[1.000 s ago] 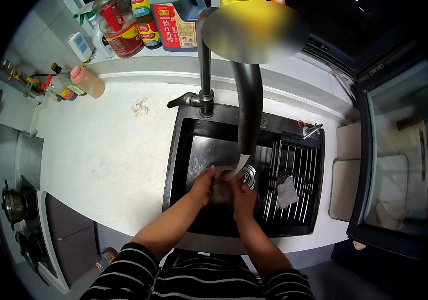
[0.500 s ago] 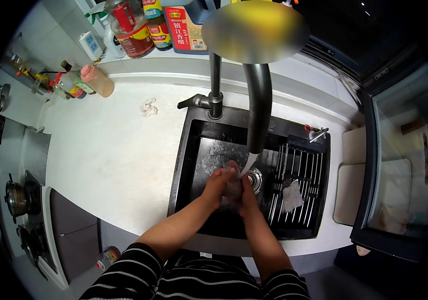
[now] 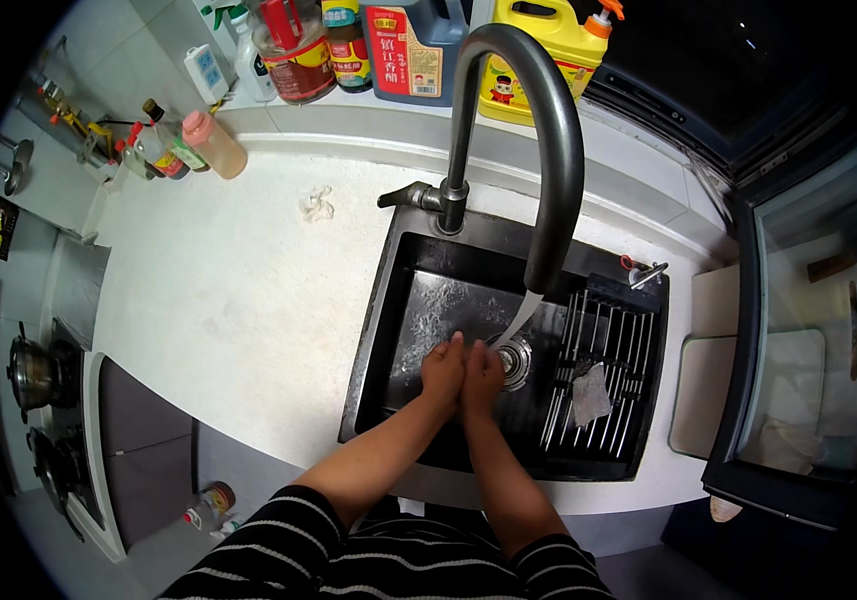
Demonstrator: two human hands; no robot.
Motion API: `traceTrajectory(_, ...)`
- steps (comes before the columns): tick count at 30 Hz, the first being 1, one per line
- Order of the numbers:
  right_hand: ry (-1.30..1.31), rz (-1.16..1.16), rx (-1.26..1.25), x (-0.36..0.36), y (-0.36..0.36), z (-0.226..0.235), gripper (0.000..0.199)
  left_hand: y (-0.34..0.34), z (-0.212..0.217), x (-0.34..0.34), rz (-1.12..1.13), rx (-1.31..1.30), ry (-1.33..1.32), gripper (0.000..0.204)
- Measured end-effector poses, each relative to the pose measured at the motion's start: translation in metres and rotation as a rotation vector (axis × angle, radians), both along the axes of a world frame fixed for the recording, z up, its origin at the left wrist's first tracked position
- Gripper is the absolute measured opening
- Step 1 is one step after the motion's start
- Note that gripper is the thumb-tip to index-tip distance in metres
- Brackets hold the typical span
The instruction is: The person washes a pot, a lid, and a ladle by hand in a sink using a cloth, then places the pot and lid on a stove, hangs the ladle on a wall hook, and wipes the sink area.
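My left hand (image 3: 442, 369) and my right hand (image 3: 481, 380) are side by side over the black sink (image 3: 418, 340), palms turned in and touching or nearly so. Fingers on both are curled and drawn together, and no object shows in either. From the dark curved faucet (image 3: 553, 200) a stream of water (image 3: 521, 320) falls beside my right fingertips, close to the round drain (image 3: 513, 363). The inner sides of the palms are hidden. Wet, foamy marks streak the sink's left floor.
A metal rack (image 3: 613, 345) with a grey cloth (image 3: 590, 393) spans the sink's right side. A crumpled tissue (image 3: 317, 204) lies on the white counter (image 3: 218, 280). Behind the faucet stands a yellow detergent jug (image 3: 538, 60) beside several bottles. An opened window (image 3: 808, 330) is at right.
My hands were blurred and farther apart at the wrists; now they are closer together and steadier. The view has shifted slightly, and the detergent jug shows clearly. Water keeps running.
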State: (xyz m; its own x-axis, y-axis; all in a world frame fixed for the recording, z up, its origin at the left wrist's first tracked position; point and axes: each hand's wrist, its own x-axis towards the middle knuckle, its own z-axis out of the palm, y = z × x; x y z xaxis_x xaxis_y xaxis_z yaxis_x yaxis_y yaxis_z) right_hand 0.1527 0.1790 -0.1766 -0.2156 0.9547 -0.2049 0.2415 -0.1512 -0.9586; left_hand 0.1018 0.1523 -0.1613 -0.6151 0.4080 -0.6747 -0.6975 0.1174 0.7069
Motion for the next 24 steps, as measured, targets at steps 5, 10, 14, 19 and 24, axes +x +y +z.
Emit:
traceTrajectory(5, -0.113, -0.002, 0.184, 0.004, 0.004, 0.003, 0.037, 0.006, -0.007, 0.001, 0.017, 0.039, -0.035, 0.021)
traceTrajectory(10, 0.008, 0.055, 0.136, 0.008, 0.014, -0.004, 0.031, 0.011, 0.015, -0.013, 0.053, 0.212, -0.284, 0.028)
traceTrajectory(14, 0.314, 0.173, -0.644, 0.019, 0.024, 0.041, 0.031, 0.010, 0.038, -0.032, 0.230, 0.481, -0.578, 0.033)
traceTrajectory(19, 0.297, 0.190, -0.582, 0.026, 0.040, 0.036, 0.032, 0.013, 0.031, -0.052, -0.207, -0.112, 0.133, 0.053)
traceTrajectory(24, 0.210, 0.177, -0.375, 0.027, 0.058, 0.009, 0.036, 0.049, 0.069, -0.113, 0.010, -0.264, 0.832, 0.100)
